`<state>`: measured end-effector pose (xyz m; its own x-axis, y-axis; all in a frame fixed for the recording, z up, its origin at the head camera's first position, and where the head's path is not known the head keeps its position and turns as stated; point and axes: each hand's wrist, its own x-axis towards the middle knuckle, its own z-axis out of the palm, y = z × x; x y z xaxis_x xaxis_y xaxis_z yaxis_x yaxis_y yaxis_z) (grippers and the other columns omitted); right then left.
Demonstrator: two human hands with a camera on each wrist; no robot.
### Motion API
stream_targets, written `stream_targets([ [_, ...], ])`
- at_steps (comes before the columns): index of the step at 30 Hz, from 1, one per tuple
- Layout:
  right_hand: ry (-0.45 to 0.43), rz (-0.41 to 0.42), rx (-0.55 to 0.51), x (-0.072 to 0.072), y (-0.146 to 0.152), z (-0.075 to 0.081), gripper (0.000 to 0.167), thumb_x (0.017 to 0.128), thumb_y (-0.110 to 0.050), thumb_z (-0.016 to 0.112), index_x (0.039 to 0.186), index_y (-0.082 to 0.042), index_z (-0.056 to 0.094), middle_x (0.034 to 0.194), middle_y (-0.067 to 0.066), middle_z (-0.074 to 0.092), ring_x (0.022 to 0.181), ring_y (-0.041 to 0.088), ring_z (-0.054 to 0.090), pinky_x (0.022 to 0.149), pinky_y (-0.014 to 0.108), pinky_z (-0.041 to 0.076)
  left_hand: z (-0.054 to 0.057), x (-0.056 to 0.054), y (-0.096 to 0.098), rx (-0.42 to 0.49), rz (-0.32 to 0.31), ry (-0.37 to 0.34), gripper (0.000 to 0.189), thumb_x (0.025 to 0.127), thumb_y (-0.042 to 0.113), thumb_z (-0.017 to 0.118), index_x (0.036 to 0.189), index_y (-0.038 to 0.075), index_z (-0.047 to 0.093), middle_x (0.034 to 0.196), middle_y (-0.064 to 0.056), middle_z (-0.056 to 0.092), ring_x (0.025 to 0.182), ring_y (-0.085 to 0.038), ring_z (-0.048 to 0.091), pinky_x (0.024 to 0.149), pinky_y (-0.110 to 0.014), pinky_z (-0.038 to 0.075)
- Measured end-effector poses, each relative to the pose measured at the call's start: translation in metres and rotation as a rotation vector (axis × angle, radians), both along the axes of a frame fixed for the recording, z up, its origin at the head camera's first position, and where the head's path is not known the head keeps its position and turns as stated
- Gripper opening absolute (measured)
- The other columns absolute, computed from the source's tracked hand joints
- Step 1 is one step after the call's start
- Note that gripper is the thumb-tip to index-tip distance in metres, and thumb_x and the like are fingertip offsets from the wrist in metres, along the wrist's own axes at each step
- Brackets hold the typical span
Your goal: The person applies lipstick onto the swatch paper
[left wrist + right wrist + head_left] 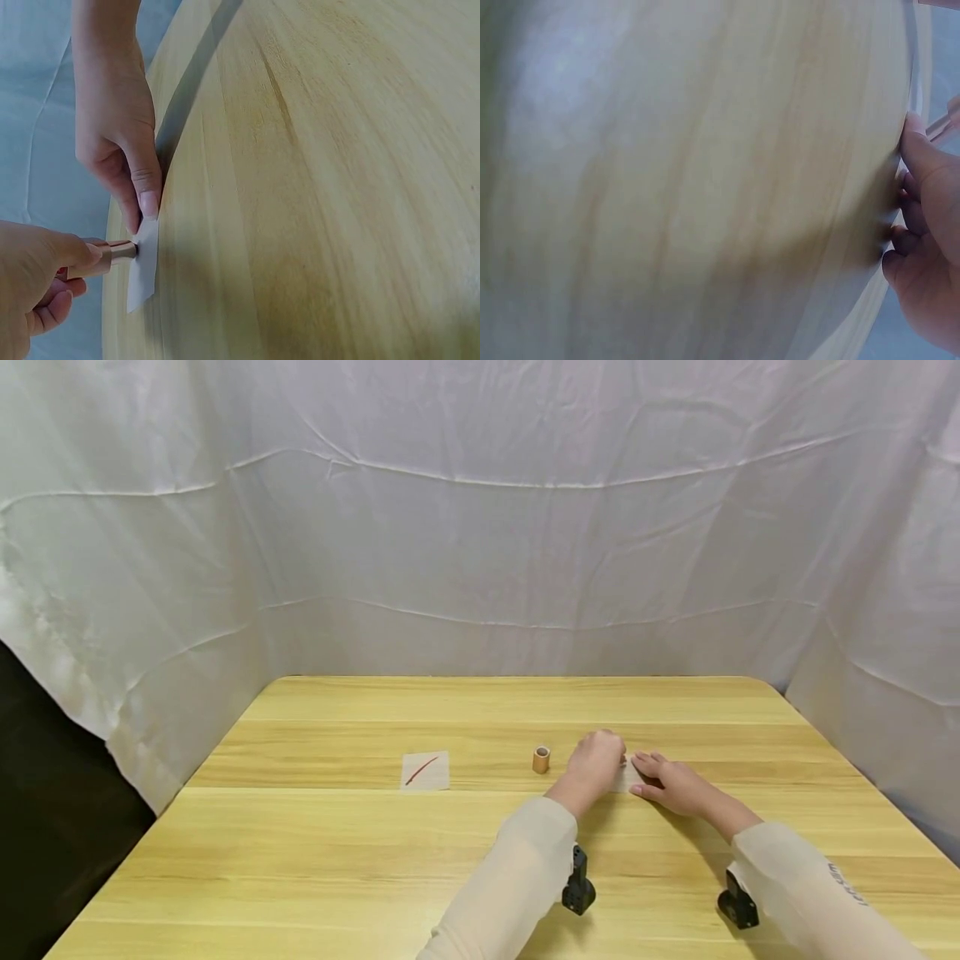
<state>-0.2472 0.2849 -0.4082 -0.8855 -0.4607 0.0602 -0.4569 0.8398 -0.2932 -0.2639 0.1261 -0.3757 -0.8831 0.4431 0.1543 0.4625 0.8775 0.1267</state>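
My left hand (pixel 596 762) grips a rose-gold lipstick tube (pixel 101 259), plain in the left wrist view, its silvery collar and dark tip right at a small white paper (pixel 147 262). In the head view this hand hides the tube and much of the paper. My right hand (pixel 678 787) rests on the other end of the paper, fingers fairly straight, thumb near its edge. A short copper-coloured cap (pixel 541 763), hollow at the top, stands upright to the left of my left hand. Farther left lies another white paper (pixel 414 764) bearing one slanted red stroke.
The wooden table (pixel 300 852) has rounded back corners. Pale cloth (pixel 487 543) hangs behind it and along both sides. Black wrist cameras (pixel 579 885) are strapped under the sleeves, close over the tabletop.
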Motion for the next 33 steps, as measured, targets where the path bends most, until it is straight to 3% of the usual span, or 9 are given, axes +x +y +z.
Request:
stream_targets([
  [17, -0.001, 0.003, -0.006, -0.003, 0.003, -0.003, 0.056, 0.088, -0.026, 0.063, 0.126, 0.013, 0.048, 0.128, 0.034, 0.047, 0.118, 0.056, 0.039, 0.094, 0.060, 0.038, 0.003, 0.004, -0.004, -0.032, -0.039, 0.041, 0.013, 0.090, 0.022, 0.059, 0.085, 0.019, 0.071, 0.083, 0.008, 0.064, 0.075, -0.003, 0.059, 0.063, -0.015, 0.048],
  [27, -0.008, 0.003, -0.001, -0.003, 0.004, -0.003, 0.057, 0.089, -0.026, 0.060, 0.128, 0.012, 0.046, 0.131, 0.034, 0.045, 0.120, 0.056, 0.037, 0.096, 0.061, 0.036, 0.004, 0.007, -0.008, -0.016, -0.049, -0.003, 0.014, 0.091, 0.024, 0.059, 0.089, 0.019, 0.072, 0.086, 0.008, 0.065, 0.077, -0.003, 0.058, 0.066, -0.014, 0.048],
  [33, -0.006, 0.003, 0.002, -0.003, 0.004, -0.004, 0.056, 0.089, -0.026, 0.060, 0.128, 0.012, 0.046, 0.131, 0.034, 0.045, 0.120, 0.056, 0.038, 0.096, 0.061, 0.037, 0.003, 0.010, -0.012, -0.019, -0.075, 0.016, 0.015, 0.091, 0.024, 0.058, 0.092, 0.019, 0.073, 0.088, 0.007, 0.066, 0.079, -0.003, 0.059, 0.067, -0.012, 0.049],
])
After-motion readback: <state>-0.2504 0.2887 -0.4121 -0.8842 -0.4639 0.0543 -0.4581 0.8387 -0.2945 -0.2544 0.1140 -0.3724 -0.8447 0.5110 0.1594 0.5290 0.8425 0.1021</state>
